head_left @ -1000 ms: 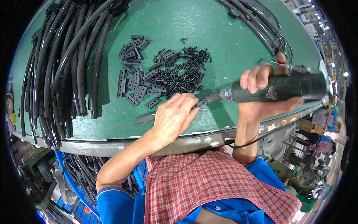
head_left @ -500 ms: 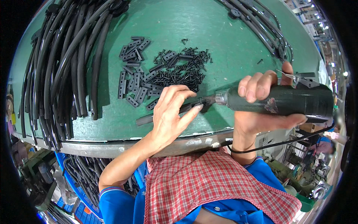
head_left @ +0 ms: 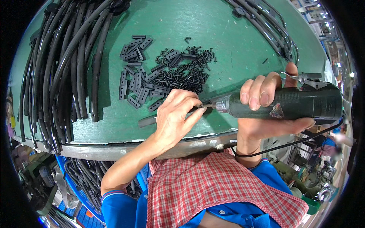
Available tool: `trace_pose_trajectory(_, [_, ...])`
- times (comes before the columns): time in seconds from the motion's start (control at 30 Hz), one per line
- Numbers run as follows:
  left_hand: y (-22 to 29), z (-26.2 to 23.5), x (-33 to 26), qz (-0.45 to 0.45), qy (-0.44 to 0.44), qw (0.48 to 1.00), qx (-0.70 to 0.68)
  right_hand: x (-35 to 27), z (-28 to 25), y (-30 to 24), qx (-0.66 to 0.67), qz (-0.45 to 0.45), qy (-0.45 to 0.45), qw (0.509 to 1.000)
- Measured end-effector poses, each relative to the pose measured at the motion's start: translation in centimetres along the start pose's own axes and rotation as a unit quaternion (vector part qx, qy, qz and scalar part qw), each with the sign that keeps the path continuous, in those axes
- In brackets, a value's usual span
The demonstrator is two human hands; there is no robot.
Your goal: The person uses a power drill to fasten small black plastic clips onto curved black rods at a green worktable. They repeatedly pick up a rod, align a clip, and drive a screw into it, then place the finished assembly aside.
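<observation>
Power driver (head_left: 289,102) is sitting slightly nearer the left hand (head_left: 175,116) than half a second ago. Reference: screw pile (head_left: 186,78). Left fingers are curling closed round a black tube (head_left: 147,121), lying on the pile's near side; right hand (head_left: 262,127) is wrapping firmly round the driver, near right of the pile. Judged risk: driver tip slipping into left fingertips, if the tube is rolling. Worn sticker (head_left: 276,110) on driver: showing no legible writing.

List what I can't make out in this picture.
In the head view:
- Middle of the dark tube: hidden by the left grip.
- Whether the driver sits in a screw: too small.
- Number of screws: too small and heaped.
- Part of the left tube bundle: cut off by the top edge.
</observation>
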State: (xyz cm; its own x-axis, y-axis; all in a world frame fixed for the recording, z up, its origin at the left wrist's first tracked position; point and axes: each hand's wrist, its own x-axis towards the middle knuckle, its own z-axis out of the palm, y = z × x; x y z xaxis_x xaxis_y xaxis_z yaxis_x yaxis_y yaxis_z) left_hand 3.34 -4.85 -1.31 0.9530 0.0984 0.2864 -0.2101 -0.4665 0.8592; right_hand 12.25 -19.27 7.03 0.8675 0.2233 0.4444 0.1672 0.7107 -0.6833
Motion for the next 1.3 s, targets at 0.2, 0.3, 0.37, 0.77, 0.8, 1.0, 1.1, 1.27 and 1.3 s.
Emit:
trace_pose_trajectory(0.2, [-0.1, -0.1, -0.1, 0.057, 0.003, 0.998, 0.003, -0.1, -0.3, -0.4, -0.002, 0.018, -0.001, 1.000])
trace_pose_trajectory(0.3, [-0.3, -0.3, 0.0, 0.106, 0.007, 0.994, 0.002, 0.0, -0.6, -0.7, 0.016, 0.031, 0.030, 0.999])
trace_pose_trajectory(0.37, [-0.4, -0.2, -0.1, 0.137, 0.015, 0.990, 0.008, 0.2, -0.9, -1.0, 0.035, 0.044, 0.059, 0.997])
trace_pose_trajectory(0.77, [0.2, -0.5, -0.2, 0.050, -0.056, 0.993, 0.088, -0.7, 1.2, -0.9, -0.058, -0.028, -0.015, 0.998])
trace_pose_trajectory(0.8, [0.2, -0.5, -0.2, 0.051, -0.050, 0.994, 0.081, -0.5, 1.2, -0.7, -0.072, -0.028, -0.050, 0.996])
trace_pose_trajectory(1.0, [-0.4, -0.3, -0.7, 0.038, -0.028, 0.998, 0.048, -0.3, 1.0, 0.1, -0.116, 0.046, -0.192, 0.973])
trace_pose_trajectory(1.1, [-0.7, -0.3, -0.7, 0.046, -0.027, 0.998, 0.047, 0.4, 0.9, 0.4, -0.140, 0.087, -0.272, 0.948])
trace_pose_trajectory(1.27, [-1.0, -0.3, -0.7, 0.052, -0.033, 0.997, 0.046, 1.1, 0.2, 1.0, -0.106, 0.129, -0.287, 0.943])
trace_pose_trajectory(1.3, [-1.2, -0.2, -0.8, 0.059, -0.024, 0.997, 0.041, 1.2, -0.2, 1.4, -0.054, 0.125, -0.261, 0.956])
